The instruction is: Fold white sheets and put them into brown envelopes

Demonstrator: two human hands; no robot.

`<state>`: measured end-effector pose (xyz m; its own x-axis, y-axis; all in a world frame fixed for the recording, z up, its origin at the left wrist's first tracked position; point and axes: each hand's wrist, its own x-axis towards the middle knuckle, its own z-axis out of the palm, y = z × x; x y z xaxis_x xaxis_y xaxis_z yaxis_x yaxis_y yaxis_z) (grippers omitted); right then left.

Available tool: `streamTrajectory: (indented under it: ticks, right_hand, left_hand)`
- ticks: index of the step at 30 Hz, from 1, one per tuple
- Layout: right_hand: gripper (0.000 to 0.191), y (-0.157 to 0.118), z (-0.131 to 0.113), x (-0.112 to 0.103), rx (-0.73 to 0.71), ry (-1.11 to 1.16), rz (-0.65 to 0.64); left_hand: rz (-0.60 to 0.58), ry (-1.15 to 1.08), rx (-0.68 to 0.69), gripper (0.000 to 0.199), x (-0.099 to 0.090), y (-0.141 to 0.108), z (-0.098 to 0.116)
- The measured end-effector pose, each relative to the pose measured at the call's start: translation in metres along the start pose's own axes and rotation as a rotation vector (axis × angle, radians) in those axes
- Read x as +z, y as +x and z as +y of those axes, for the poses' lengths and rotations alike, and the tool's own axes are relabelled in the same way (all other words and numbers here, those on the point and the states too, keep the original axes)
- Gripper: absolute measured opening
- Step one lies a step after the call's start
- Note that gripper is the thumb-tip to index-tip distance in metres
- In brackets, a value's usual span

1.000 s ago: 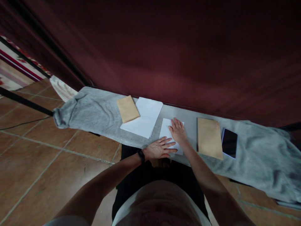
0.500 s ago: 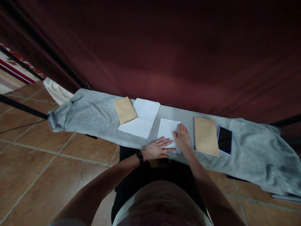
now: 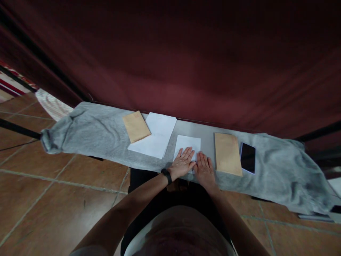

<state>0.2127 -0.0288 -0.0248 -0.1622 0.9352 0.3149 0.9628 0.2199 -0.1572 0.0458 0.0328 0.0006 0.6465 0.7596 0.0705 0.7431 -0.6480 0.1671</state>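
A small white sheet of paper point(image 3: 188, 142) lies on the grey cloth in front of me. My left hand point(image 3: 182, 163) rests flat on it with the fingers stretched out, a black band on the wrist. Beside it, my right hand point(image 3: 205, 170) lies palm down over the sheet's right edge, fingers extended; the two hands meet near the thumbs. Neither hand grips anything. To the left is a stack of larger white sheets point(image 3: 160, 135) with a brown envelope point(image 3: 136, 126) partly on top. Right of my hands lies a second, larger brown envelope point(image 3: 227, 154).
A phone point(image 3: 248, 158) with a dark screen lies right of the larger envelope. The grey cloth point(image 3: 101, 131) covers the narrow table and is rumpled at both ends. A dark red curtain point(image 3: 170, 71) hangs behind the table. Below is a tiled floor point(image 3: 66, 206).
My left hand has turned to point more forward on the sheet. My right hand has come down toward the sheet's near right edge. The view has shifted slightly.
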Motion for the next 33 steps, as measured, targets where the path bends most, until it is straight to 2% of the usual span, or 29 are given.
streamTrajectory:
  ticks: [3,6,12,26,33]
  right_hand:
    - [0.057,-0.003,-0.002,-0.003,-0.009,0.000,0.001]
    - [0.057,-0.004,-0.004,-0.005,0.016,-0.001,0.004]
    - [0.060,-0.003,-0.005,-0.007,0.039,0.009,0.001]
    - [0.057,-0.007,-0.003,-0.002,0.029,-0.073,0.012]
    - [0.058,-0.009,-0.004,-0.003,0.045,-0.066,0.023]
  left_hand:
    - [0.016,0.013,0.015,0.064,0.003,0.010,0.000]
    - [0.022,0.025,0.044,0.067,0.002,0.010,-0.003]
    - [0.018,0.041,0.033,0.076,-0.003,-0.004,-0.017]
    - [0.030,0.116,-0.058,0.084,-0.015,-0.033,-0.044]
    - [0.015,0.158,-0.091,0.084,-0.019,-0.041,-0.049]
